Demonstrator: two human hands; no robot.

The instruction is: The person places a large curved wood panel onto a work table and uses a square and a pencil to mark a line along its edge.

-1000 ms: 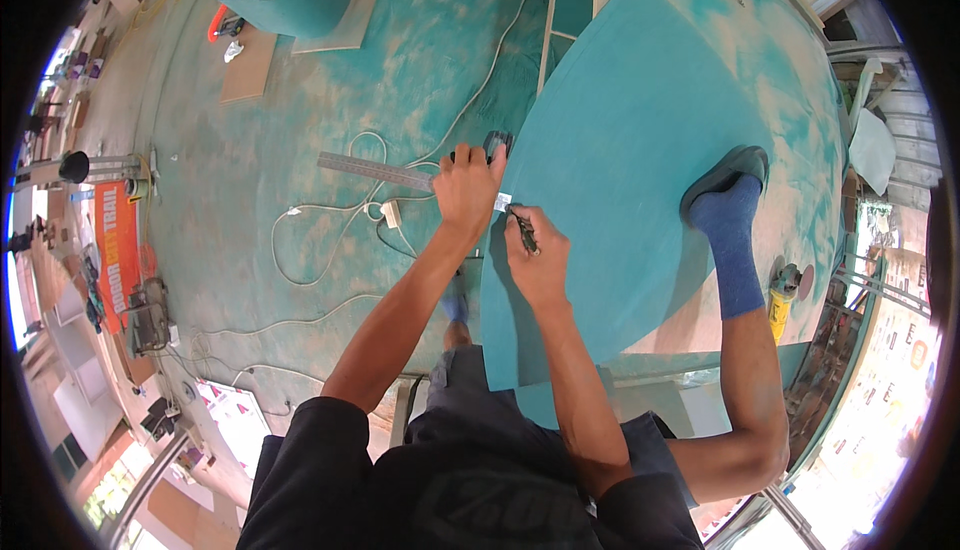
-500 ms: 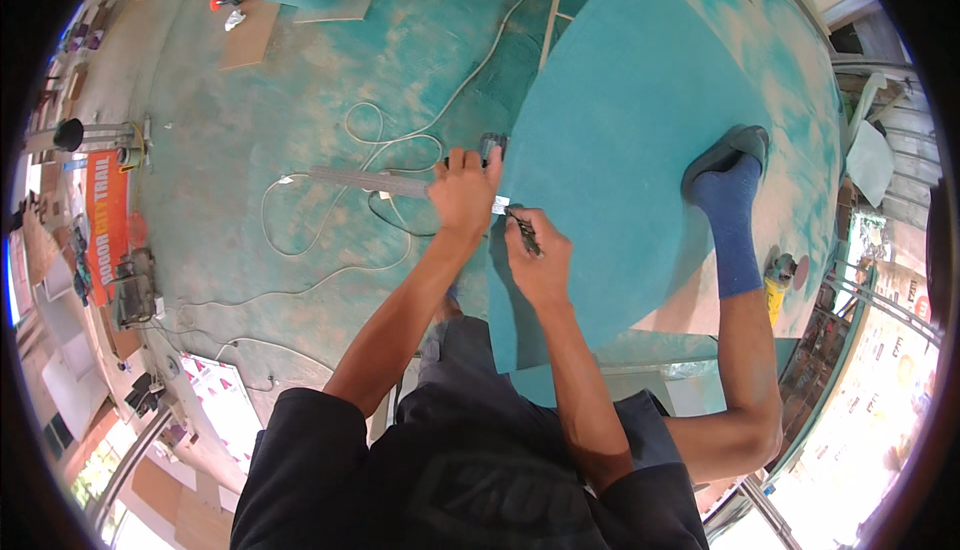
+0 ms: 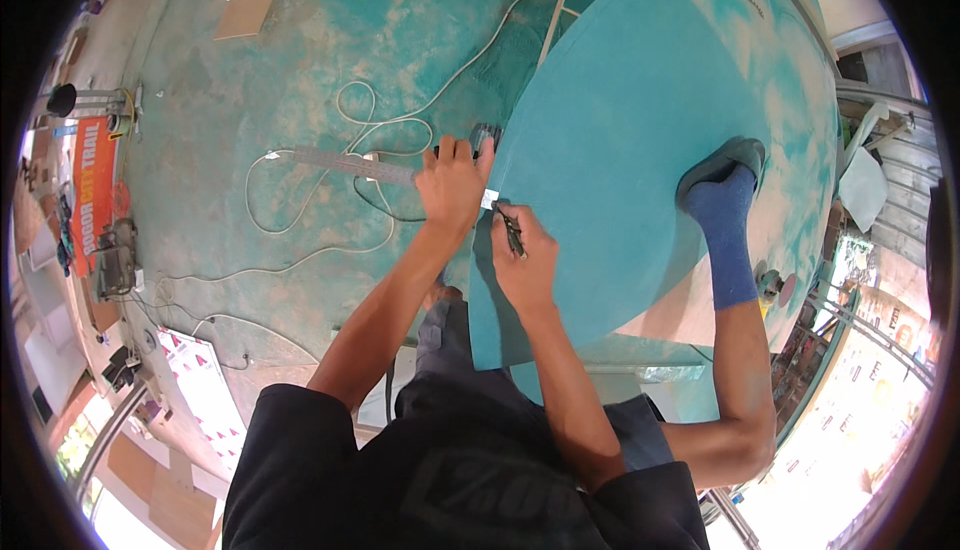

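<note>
A large curved teal panel (image 3: 620,130) lies before me, its left edge beside my hands. My left hand (image 3: 450,190) is closed over a long grey ruler-like strip (image 3: 345,162) at that edge. The strip reaches out to the left, and a bright metal end (image 3: 489,199) shows on the panel past my fingers. Just right of that end, my right hand (image 3: 527,255) grips a slim dark pen-like tool (image 3: 513,236), tip at the metal end. Whether it is a pen or a blade I cannot tell.
My right foot in a dark shoe (image 3: 722,172) presses on the panel. A dark object (image 3: 486,136), partly hidden, sits beyond my left hand. A pale cable (image 3: 365,120) loops over the stained floor. A yellow tool (image 3: 769,288) with a disc stands at right; a brown board (image 3: 250,5) lies far left.
The whole view has shifted slightly. Both hands keep their grips at the panel's edge; the right hand and its tool stay close to the strip's metal end.
</note>
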